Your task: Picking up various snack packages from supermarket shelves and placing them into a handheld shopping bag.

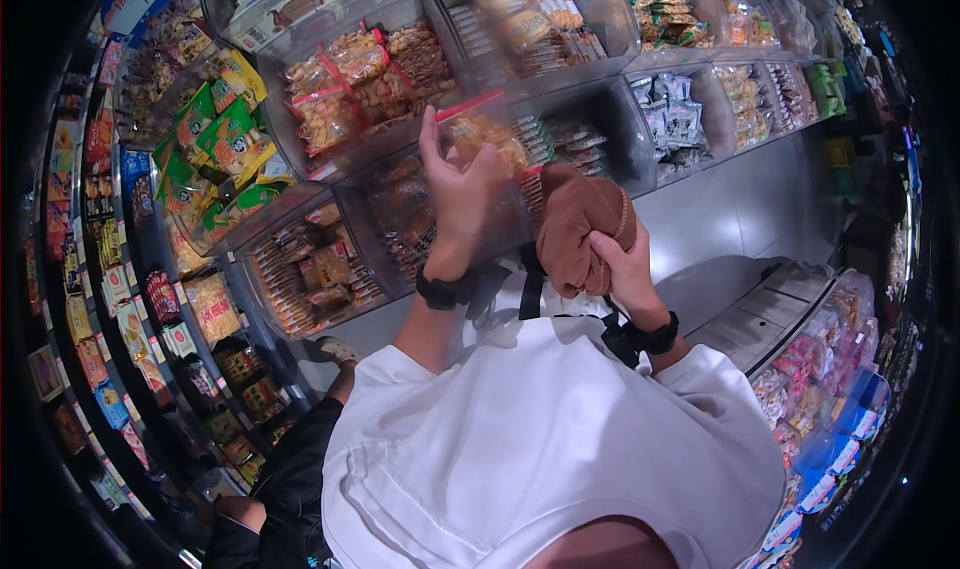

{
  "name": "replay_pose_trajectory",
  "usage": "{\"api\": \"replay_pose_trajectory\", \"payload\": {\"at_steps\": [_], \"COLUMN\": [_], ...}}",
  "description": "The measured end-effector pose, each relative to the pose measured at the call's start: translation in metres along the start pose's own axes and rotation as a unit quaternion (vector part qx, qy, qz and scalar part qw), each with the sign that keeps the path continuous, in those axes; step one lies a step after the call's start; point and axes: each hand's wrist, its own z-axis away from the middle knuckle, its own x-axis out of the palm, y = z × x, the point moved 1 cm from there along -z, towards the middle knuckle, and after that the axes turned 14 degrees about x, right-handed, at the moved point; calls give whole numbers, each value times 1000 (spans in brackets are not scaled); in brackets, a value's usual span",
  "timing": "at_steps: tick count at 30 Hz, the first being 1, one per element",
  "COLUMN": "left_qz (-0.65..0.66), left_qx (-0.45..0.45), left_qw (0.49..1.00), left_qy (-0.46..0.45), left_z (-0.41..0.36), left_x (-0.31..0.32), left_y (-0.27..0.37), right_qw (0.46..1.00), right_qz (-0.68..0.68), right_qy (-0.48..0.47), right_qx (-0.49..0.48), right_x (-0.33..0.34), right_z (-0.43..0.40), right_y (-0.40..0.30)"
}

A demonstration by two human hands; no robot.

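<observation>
My left hand holds a clear plastic bag of golden-brown snacks with a red strip along its top. The thumb lies across the front of the bag, and one finger points up beside it. This bag hangs over the clear-walled snack bins, partly covering the compartments below. In my right hand is a bunched brown cloth, thumb pressed on its near side. Similar red-edged bags fill an upper bin just beyond my left hand. A dark bin with small wrapped packets lies beyond the cloth.
Green and yellow snack bags pile up in a bin at the left. Silver-grey packets occupy another bin at the right. Shelves of packaged food line the left side. Someone in black clothing is close by at lower left.
</observation>
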Motion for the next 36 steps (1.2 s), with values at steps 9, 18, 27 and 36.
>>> {"api": "replay_pose_trajectory", "payload": {"at_steps": [9, 18, 27, 36], "left_qz": [-93, -251, -570, -518], "left_qx": [52, 179, 144, 152], "left_qw": [994, 949, 808, 795], "left_qy": [19, 68, 48, -278], "left_z": [-33, -114, -143, -174], "left_x": [-25, -82, -68, 78], "left_y": [-11, -34, -52, -47], "right_qw": [1000, 999, 999, 997], "right_qz": [-20, 3, 0, -42], "right_qy": [18, 41, 16, -12], "right_qx": [4, 33, 46, 69], "right_x": [-7, -21, -45, -89], "right_z": [-8, -19, -47, -93], "right_y": [2, -1, -11, -20]}}
